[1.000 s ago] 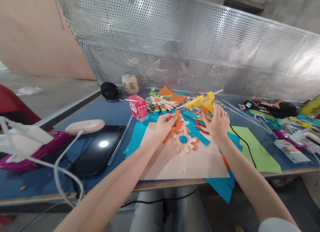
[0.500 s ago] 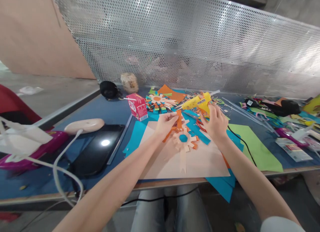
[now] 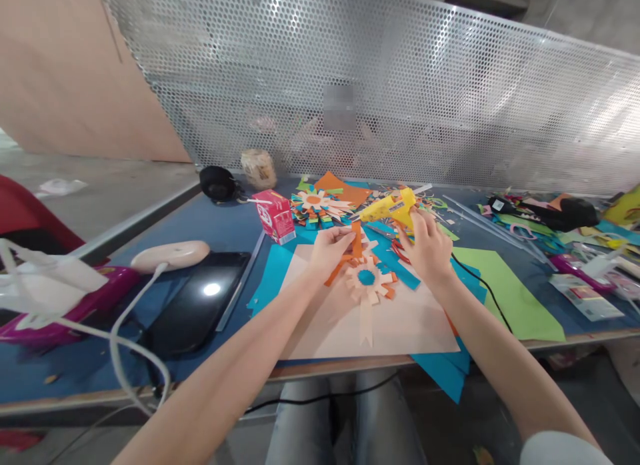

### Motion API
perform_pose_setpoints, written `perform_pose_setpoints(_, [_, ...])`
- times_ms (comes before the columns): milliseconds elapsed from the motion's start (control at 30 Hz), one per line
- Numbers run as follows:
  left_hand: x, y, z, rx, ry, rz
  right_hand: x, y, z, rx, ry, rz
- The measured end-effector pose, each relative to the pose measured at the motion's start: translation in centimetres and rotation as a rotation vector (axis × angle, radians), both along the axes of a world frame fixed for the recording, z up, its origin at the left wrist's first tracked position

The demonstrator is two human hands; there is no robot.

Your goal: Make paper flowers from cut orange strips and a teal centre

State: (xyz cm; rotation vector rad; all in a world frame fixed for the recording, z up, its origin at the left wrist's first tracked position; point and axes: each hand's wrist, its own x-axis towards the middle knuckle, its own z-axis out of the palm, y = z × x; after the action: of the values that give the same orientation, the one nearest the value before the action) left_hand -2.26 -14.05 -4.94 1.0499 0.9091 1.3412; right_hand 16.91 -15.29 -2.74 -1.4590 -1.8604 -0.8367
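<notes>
My left hand [image 3: 333, 247] pinches an orange paper strip [image 3: 357, 240] that stands up from its fingertips. In my right hand [image 3: 427, 247] is a yellow hot glue gun [image 3: 387, 208], its nozzle pointing left, close to the strip's upper end. Whether the nozzle touches the strip I cannot tell. Below the hands lies a cream paper rosette [image 3: 369, 293] with a blue centre, orange tabs on its right side and a tail hanging down. It rests on a cream paper sheet [image 3: 400, 331]. Red-handled scissors [image 3: 399, 249] lie just left of my right hand.
A pink drink carton [image 3: 275, 217] and finished paper rosettes [image 3: 316, 201] stand behind my left hand. A black phone [image 3: 197, 305] and white cable lie to the left. Green paper [image 3: 525, 295] and a pile of scraps [image 3: 540, 215] are on the right. A perforated metal panel [image 3: 390, 85] bounds the back.
The glue gun in my right hand has shifted slightly left and tilted, with its nozzle staying near the strip's top. My left hand keeps its pinch on the orange strip.
</notes>
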Motion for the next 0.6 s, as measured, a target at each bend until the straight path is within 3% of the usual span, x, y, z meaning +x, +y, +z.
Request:
perform_pose_setpoints(200, [-0.04,0.30,-0.47,0.022,0.004,0.011,0.05,0.07,-0.11,0.087,-0.045,0.021])
perform_pose_setpoints(600, [-0.01,0.30,-0.14,0.002,-0.020,0.050,0.29,-0.13,-0.07,0.076,-0.055,0.019])
